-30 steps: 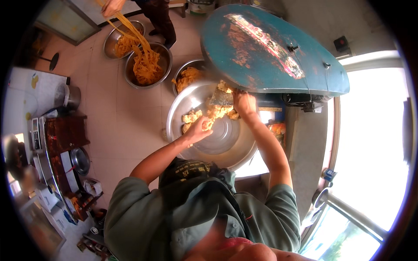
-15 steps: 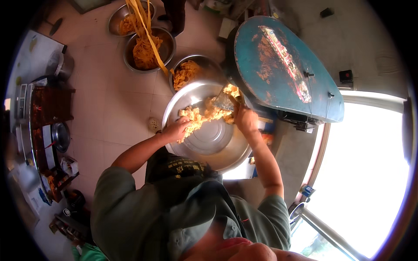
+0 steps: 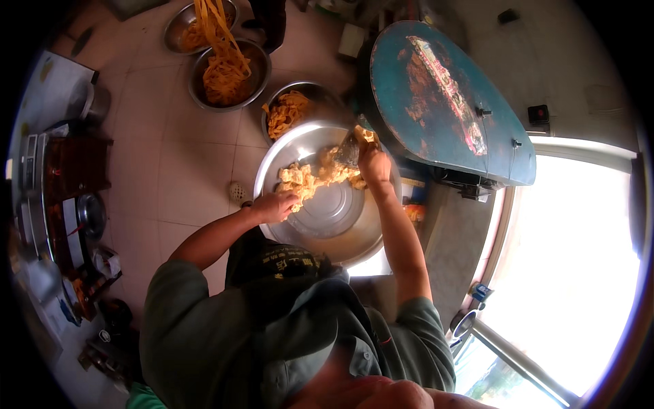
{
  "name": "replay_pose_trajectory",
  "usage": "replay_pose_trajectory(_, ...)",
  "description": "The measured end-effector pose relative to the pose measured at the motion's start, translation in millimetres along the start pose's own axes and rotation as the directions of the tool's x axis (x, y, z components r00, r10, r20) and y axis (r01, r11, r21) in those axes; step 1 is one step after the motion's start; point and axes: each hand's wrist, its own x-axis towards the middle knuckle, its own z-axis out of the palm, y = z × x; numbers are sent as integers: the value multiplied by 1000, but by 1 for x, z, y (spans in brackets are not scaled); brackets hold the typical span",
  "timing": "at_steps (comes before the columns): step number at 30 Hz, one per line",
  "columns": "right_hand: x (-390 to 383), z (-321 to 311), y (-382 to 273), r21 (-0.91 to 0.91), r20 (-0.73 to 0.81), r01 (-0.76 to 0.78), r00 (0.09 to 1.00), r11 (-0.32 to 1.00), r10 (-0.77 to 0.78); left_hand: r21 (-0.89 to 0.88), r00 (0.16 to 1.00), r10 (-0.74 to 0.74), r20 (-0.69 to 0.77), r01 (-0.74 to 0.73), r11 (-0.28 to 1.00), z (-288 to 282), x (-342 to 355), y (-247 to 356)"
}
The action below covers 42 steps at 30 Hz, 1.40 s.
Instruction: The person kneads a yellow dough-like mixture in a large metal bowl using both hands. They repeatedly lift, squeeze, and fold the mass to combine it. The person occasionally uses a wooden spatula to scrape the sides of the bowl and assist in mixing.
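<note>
So, we've got crumbly, lumpy pale-yellow dough [image 3: 298,180] across the upper half of our wide, round shiny steel basin [image 3: 334,219]. Our left hand [image 3: 274,207] is curled at nine o'clock, pinching the dough's edge; our right hand [image 3: 375,167] is at two, grip unclear. Beyond, towards eleven, smaller round steel bowls [image 3: 258,76] hold flat orange-yellow strips [image 3: 225,78].
</note>
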Motion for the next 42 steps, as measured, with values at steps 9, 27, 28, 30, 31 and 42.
replay_pose_trajectory(9,-2,30,47,105,-157,-24,987,994,41,-65,997,-71,-42,68,996,-3,3,6)
replay_pose_trajectory(27,7,39,48,120,-145,25,989,992,-7,-13,988,-71,-138,70,997,-3,4,5)
replay_pose_trajectory(28,18,44,56,71,-6,-109,994,992,109,-23,990,-56,-130,53,998,-4,6,6)
replay_pose_trajectory(30,15,37,48,87,-48,-73,996,994,77,-41,989,-67,-128,63,997,-5,-1,7)
replay_pose_trajectory(31,10,30,42,93,-69,-57,996,994,64,-49,989,-78,-128,72,996,-6,-4,9)
replay_pose_trajectory(42,1,32,23,248,-102,-89,988,965,117,-64,986,-123,-112,117,991,-7,-1,4)
